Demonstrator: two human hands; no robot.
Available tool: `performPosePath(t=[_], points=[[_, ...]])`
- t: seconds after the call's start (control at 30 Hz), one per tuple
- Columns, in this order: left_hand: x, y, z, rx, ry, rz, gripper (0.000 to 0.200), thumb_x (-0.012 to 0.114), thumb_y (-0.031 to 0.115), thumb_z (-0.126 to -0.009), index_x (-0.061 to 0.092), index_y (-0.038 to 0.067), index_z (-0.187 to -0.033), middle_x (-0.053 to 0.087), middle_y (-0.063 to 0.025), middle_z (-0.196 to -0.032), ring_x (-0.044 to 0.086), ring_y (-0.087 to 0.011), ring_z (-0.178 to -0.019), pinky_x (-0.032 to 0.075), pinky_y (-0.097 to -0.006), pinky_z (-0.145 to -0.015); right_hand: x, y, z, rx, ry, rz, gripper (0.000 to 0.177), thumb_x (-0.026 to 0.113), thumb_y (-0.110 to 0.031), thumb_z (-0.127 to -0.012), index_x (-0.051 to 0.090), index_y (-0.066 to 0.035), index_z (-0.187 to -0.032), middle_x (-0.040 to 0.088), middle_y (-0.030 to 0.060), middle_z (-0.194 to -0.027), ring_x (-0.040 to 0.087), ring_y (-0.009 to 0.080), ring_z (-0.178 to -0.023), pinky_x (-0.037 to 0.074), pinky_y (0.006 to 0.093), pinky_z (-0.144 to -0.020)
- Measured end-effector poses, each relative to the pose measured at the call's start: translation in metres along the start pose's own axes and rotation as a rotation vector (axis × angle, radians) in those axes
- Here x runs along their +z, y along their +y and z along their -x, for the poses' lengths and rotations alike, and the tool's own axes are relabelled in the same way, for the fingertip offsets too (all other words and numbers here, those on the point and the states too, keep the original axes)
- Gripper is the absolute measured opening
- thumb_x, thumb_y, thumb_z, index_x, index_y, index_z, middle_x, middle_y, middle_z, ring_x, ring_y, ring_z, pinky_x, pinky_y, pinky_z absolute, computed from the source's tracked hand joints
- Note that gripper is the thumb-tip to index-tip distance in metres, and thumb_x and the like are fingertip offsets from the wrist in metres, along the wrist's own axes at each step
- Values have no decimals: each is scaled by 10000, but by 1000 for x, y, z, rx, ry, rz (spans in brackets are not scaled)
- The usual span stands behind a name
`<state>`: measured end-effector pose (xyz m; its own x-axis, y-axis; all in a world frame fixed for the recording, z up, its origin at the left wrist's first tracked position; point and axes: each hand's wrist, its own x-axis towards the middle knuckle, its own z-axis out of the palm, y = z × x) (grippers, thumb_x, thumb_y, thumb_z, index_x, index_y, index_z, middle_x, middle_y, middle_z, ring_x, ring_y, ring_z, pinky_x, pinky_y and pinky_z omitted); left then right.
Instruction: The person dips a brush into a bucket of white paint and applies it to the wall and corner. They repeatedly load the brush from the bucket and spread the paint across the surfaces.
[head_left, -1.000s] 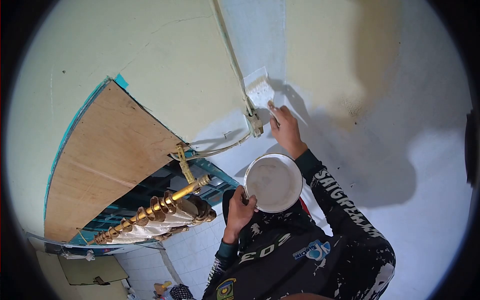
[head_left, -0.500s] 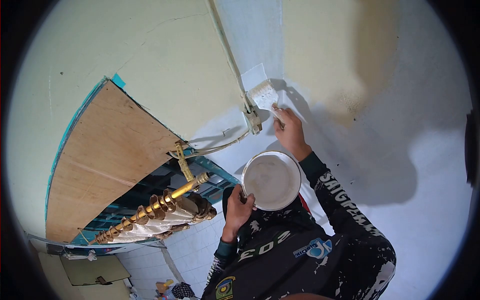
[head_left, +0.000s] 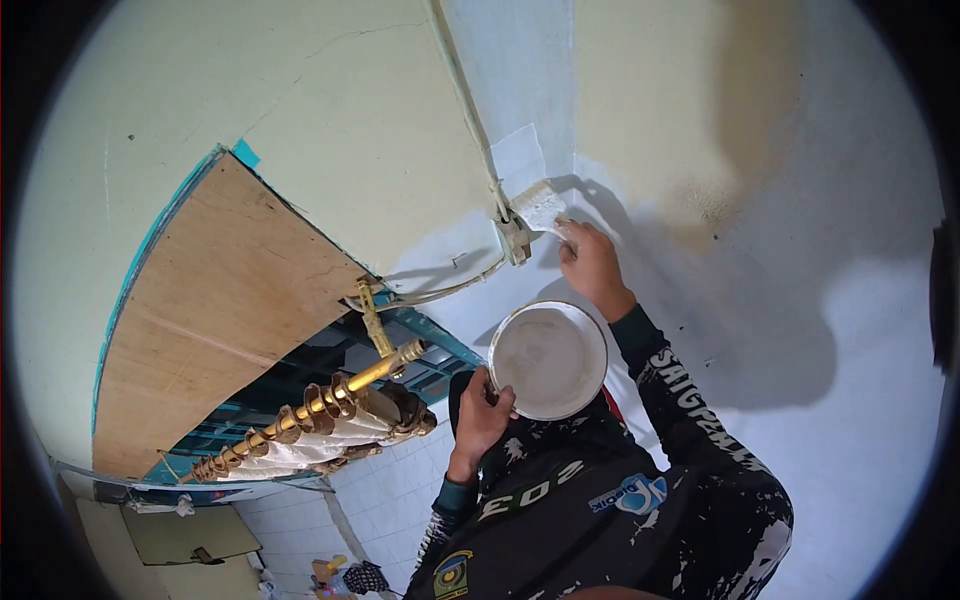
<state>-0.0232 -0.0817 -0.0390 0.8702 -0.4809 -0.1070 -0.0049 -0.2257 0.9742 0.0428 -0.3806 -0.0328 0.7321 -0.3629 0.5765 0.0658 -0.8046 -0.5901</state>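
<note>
My right hand (head_left: 596, 266) is closed round the handle of a wide paintbrush (head_left: 541, 207). Its whitish bristles are at the wall corner, just beside a small outlet box (head_left: 514, 240) with a cable running into it. Below, my left hand (head_left: 483, 420) grips the rim of a round bucket (head_left: 604, 345), thumb over the edge. Pale, whitish paint (head_left: 545, 362) lies inside it. Fresh white paint (head_left: 650, 300) covers the wall around the brush, bordering the older cream paint (head_left: 640, 90).
A brass curtain rod (head_left: 385, 368) on a bracket juts out at lower left, with a gathered curtain (head_left: 300, 450) hanging from it. Behind is a window opening with a plywood panel (head_left: 220, 320). A cable conduit (head_left: 465, 100) runs up the wall. Tiled floor (head_left: 390, 500) shows far below.
My right hand has drawn the paintbrush slightly downward along the corner, toward the outlet box. The bucket stays in my left hand, and the view has shifted a little.
</note>
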Motion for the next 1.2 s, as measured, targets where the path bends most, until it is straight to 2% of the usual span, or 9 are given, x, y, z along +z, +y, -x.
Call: performPosePath(t=[0.17, 0.23, 0.33, 0.57, 0.77, 0.93, 1.07, 1.17, 1.2], points=[[-1, 1, 2, -12, 23, 13, 171, 627, 42, -944, 553, -62, -1058, 668, -122, -804, 678, -156, -611, 533, -292, -567, -6, 9, 7, -51, 68, -36, 404, 658, 1, -816, 696, -83, -1209, 621, 162, -865, 645, 365, -763, 529, 460, -679], [-2, -1, 0, -20, 15, 22, 171, 626, 41, -944, 554, -60, -1061, 672, -122, -812, 677, -155, -610, 532, -291, -566, 2, 15, 8, -51, 94, -121, 382, 649, 29, -835, 702, -51, -1205, 630, 179, -888, 647, 358, -736, 529, 421, -654], [-2, -5, 0, -11, 3, 24, 173, 625, 38, -944, 555, -59, -1069, 675, -122, -821, 677, -154, -613, 533, -288, -566, 20, 34, 7, -107, 76, -99, 400, 647, 31, -852, 688, -60, -1240, 615, 165, -877, 640, 338, -699, 522, 407, -617], [2, 4, -2, -26, 11, 63, 176, 618, 29, -948, 554, -59, -1085, 673, -113, -834, 664, -141, -621, 540, -278, -562, 54, 62, 25, -109, 98, -70, 433, 637, -24, -876, 660, -115, -1299, 607, 144, -900, 645, 355, -706, 544, 440, -638], [0, 4, -3, -31, -11, -1, 179, 606, 16, -949, 552, -57, -1104, 660, -102, -822, 652, -138, -612, 541, -282, -558, 68, 79, 57, 22, 2, -58, 416, 623, -56, -885, 664, -117, -1294, 625, 161, -927, 665, 372, -765, 567, 464, -705], [1, 8, 0, -31, -9, 16, 179, 597, 11, -951, 552, -59, -1109, 658, -104, -829, 652, -145, -611, 542, -281, -566, 65, 91, 79, 207, -228, 117, 357, 643, -80, -842, 695, -84, -1195, 669, 186, -965, 675, 411, -865, 551, 512, -792], [2, 6, -1, -24, 7, 78, 181, 598, 12, -949, 554, -61, -1109, 653, -106, -827, 650, -147, -605, 540, -280, -567, 62, 86, 50, 148, -245, 118, 315, 646, -69, -815, 699, -58, -1125, 685, 221, -961, 666, 432, -900, 541, 523, -808], [0, 4, -1, -20, -5, 21, 188, 598, 11, -948, 553, -63, -1115, 656, -109, -840, 652, -147, -611, 541, -282, -569, 45, 51, 8, 105, -179, 28, 252, 632, -46, -805, 706, -26, -1045, 695, 253, -934, 662, 446, -910, 539, 522, -819], [-1, 2, -2, -16, -2, 23, 188, 598, 11, -948, 553, -63, -1115, 656, -109, -840, 652, -147, -611, 541, -282, -569, 32, 33, -5, 156, -186, 11, 230, 626, -41, -804, 708, -12, -1017, 696, 263, -924, 663, 450, -911, 538, 520, -826]])
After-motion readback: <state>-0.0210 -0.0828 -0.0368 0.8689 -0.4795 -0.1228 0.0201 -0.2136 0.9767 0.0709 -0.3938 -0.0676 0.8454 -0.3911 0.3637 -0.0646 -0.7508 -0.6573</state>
